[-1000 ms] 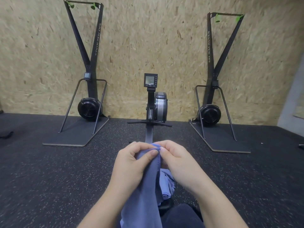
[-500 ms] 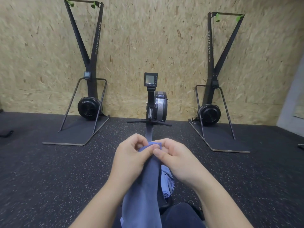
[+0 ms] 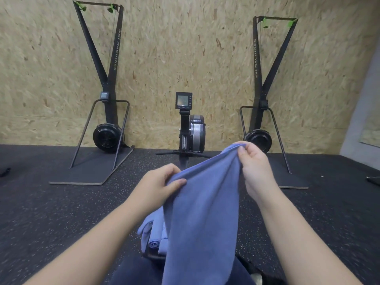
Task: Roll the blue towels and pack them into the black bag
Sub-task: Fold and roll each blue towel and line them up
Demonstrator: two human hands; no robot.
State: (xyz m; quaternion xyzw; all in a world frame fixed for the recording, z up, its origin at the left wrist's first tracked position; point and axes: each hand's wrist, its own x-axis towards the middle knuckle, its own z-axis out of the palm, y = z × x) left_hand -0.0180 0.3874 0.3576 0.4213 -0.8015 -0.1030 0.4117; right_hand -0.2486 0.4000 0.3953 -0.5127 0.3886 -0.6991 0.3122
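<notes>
Towel hangs lengthwise – top edge pinched by L hand & R hand.

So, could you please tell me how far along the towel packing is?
Done: some blue towels lie below, one apparently rolled. In hand: the left hand and right hand pinch an unrolled blue towel spread between them. Left: rolling it; the bag isn't clearly visible.

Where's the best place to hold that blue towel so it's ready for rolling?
By its top edge, at the two corners, from either side, as the left hand and right hand pinch it now. The blue towel is limp, so it hangs flat below a spread edge.
</notes>
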